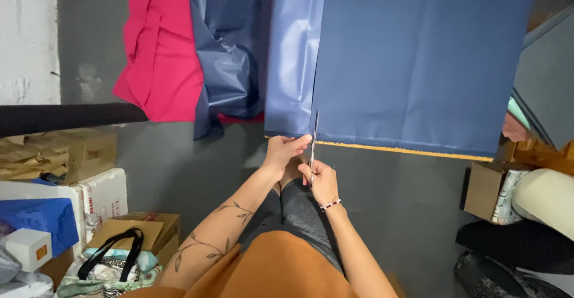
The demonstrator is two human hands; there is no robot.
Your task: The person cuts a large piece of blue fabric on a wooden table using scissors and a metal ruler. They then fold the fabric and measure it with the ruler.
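A large sheet of blue fabric (pixel 418 64) lies spread on the grey floor ahead of me, with a yellow selvedge along its near edge. My right hand (pixel 321 180) grips a pair of scissors (pixel 314 135) whose blades point away from me into the fabric's near edge. My left hand (pixel 284 150) pinches the near edge of the cut strip of blue fabric (pixel 293 52) just left of the blades. A beaded bracelet is on my right wrist and a leaf tattoo runs along my left forearm.
Crumpled dark blue fabric (pixel 230 46) and red fabric (pixel 158 52) lie at the far left. Cardboard boxes (pixel 89 148), a white box and a patterned bag with black handles (pixel 110 259) crowd the left. A small carton (pixel 484 190) and padded items sit at right.
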